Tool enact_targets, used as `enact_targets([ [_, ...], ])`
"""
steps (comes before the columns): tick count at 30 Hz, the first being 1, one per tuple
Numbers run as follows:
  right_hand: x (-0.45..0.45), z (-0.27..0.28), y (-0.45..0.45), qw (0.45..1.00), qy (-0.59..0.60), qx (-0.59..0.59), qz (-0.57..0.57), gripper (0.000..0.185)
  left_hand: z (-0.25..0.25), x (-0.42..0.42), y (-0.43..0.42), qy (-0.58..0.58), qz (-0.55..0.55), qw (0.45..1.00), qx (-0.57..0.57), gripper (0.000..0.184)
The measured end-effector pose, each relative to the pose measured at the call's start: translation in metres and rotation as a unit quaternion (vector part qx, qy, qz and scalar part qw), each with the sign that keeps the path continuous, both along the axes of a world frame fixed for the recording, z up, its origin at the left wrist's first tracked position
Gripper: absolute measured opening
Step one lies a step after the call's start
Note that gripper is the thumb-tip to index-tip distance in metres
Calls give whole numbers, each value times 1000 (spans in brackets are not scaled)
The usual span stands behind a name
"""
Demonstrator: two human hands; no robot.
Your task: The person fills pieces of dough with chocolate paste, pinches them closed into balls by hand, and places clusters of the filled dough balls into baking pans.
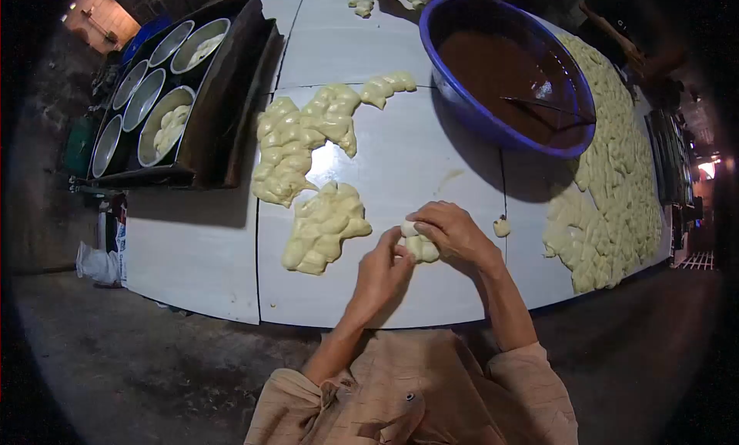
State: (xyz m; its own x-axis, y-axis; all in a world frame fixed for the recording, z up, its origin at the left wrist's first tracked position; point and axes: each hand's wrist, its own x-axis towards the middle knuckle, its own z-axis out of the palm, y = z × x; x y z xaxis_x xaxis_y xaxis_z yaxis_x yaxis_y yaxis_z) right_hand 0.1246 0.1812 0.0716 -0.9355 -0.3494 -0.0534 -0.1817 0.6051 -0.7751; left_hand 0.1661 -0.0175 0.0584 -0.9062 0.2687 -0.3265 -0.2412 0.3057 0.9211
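Observation:
Near the front edge of the table, both hands meet around a small lump of pale yellow dough (420, 249). My left hand (385, 268) has its fingers curled against the left side of the lump. From above and the right, my right hand (450, 228) closes over it, and its fingers partly hide the dough. To the left lies a flattened patch of dough (326, 228), with a larger lumpy mass of dough (289, 148) behind it. A small dough scrap (502, 227) sits just right of my right hand.
A blue basin (436, 48) of brown filling, with a dark flat tool (539, 106) in it, stands at the back right. Beyond it spreads a wide dough sheet (616, 168). At left, a dark tray (231, 98) holds several round tins (145, 98). Another person (627, 29) is at far right.

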Motion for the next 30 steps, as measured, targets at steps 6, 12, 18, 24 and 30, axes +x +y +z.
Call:
enact_targets([
  [6,-14,17,-25,996,40,12,-84,28,11,2,-17,-15,3,999,47,72],
  [12,-63,4,-82,998,-21,27,-55,37,50,-40,-76,49,86,984,-151,46],
  [18,-87,-1,-122,993,57,87,56,39,26,-79,-110,171,121,957,-200,40],
  [24,-121,-18,-114,978,-3,43,-206,48,12,-117,-113,256,74,941,-207,38],
  [30,-157,-37,-117,971,155,125,-136,38,3,-186,-91,371,30,898,-235,24],
])
